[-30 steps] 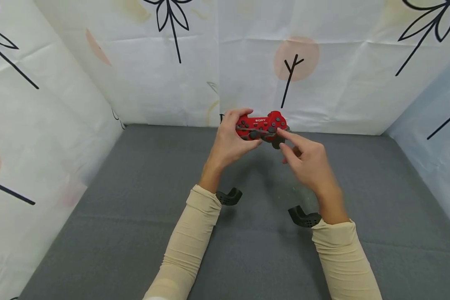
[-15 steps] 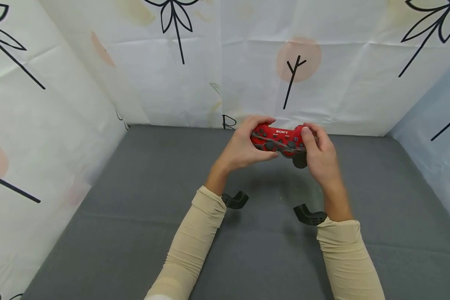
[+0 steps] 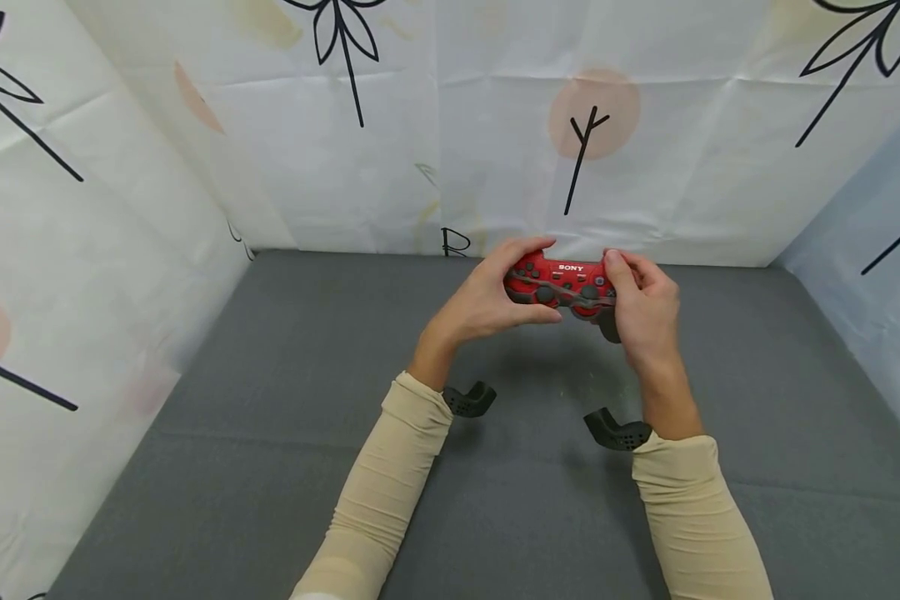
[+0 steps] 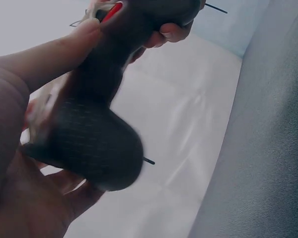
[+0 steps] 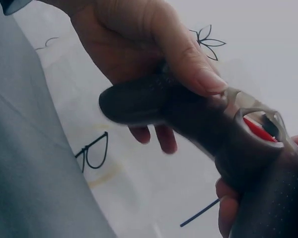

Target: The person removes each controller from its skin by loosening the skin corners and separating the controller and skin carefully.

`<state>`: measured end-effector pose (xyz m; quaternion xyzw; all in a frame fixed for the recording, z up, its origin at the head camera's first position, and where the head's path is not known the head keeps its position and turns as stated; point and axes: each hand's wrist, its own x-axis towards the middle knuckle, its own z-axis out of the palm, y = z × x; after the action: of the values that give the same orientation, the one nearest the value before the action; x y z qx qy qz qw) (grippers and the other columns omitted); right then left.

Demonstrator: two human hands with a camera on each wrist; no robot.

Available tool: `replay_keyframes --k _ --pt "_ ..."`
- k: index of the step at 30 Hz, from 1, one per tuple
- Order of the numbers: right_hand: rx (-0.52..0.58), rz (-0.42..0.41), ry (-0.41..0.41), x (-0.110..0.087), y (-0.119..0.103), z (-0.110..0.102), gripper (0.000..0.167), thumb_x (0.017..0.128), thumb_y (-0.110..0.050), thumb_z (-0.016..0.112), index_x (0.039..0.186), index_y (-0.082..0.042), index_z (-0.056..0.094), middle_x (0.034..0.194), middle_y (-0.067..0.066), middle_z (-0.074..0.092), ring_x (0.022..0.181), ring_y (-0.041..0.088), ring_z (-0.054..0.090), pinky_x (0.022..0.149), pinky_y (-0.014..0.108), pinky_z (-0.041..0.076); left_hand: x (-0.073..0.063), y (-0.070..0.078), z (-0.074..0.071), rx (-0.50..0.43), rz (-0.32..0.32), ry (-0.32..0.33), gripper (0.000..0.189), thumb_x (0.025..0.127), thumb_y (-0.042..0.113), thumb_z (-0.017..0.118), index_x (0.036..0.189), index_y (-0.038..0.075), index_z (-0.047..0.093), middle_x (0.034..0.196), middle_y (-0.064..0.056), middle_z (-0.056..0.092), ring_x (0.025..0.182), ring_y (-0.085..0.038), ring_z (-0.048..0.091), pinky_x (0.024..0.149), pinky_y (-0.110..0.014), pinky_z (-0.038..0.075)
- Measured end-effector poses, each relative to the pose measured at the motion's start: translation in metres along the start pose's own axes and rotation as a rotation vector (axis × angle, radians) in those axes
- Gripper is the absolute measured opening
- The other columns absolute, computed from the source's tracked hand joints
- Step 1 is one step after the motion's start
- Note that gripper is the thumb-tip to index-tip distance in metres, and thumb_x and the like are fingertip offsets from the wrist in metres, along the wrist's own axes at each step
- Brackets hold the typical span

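Red plastic shows first: a game controller marked SONY, raised between my two hands over the far part of the grey cloth surface, its button side turned up toward my head. A dark, flexible-looking cover wraps its underside, dotted on the grip, and a greyish edge of it runs across the controller's front. My left hand grasps the left end, fingers along the upper edge and thumb along the lower. My right hand pinches the right end, thumb in front and fingers curled behind; from my right wrist I see that thumb pressed on the cover near its pale rim, and red through an opening farther along. Beige sleeves cover my forearms, and a black bracket juts inward at each wrist. Beyond stands a white backdrop printed with black plant outlines and peach patches.
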<state>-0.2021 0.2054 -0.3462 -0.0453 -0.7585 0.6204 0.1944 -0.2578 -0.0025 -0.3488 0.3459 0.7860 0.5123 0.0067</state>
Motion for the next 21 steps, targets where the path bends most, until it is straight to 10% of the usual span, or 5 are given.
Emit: replay_keyframes --k 6,12,21 --pt "-0.07 0.015 0.042 0.0 -0.001 -0.007 0.046 0.103 -0.039 0.058 0.137 -0.009 0.063 0.083 -0.02 0.065 0.067 0.001 0.063 0.058 0.017 0.055 -0.001 0.003 -0.003 0.141 0.119 0.099 0.045 0.092 0.026 0.078 0.135 0.017 0.067 0.146 -0.001 0.052 0.135 -0.019 0.039 0.106 -0.037 0.042" --pt "-0.112 -0.001 0.041 -0.001 -0.001 -0.013 0.045 0.102 -0.04 0.059 0.137 -0.012 0.064 0.08 -0.021 0.065 0.063 0.0 0.062 0.057 0.016 0.054 0.0 0.003 -0.003 0.25 0.238 0.138 0.017 0.096 0.019 0.072 0.11 0.012 0.08 0.11 -0.003 0.065 0.1 -0.02 0.041 0.086 -0.032 0.037" --pt "-0.268 -0.117 0.071 -0.004 -0.005 -0.012 0.041 0.102 -0.04 0.06 0.135 -0.017 0.067 0.087 -0.023 0.065 0.056 -0.001 0.052 0.053 0.017 0.041 0.001 -0.001 0.004 0.284 0.208 0.085 0.012 0.092 0.02 0.076 0.101 0.014 0.081 0.099 -0.001 0.063 0.092 -0.018 0.041 0.08 -0.03 0.036"
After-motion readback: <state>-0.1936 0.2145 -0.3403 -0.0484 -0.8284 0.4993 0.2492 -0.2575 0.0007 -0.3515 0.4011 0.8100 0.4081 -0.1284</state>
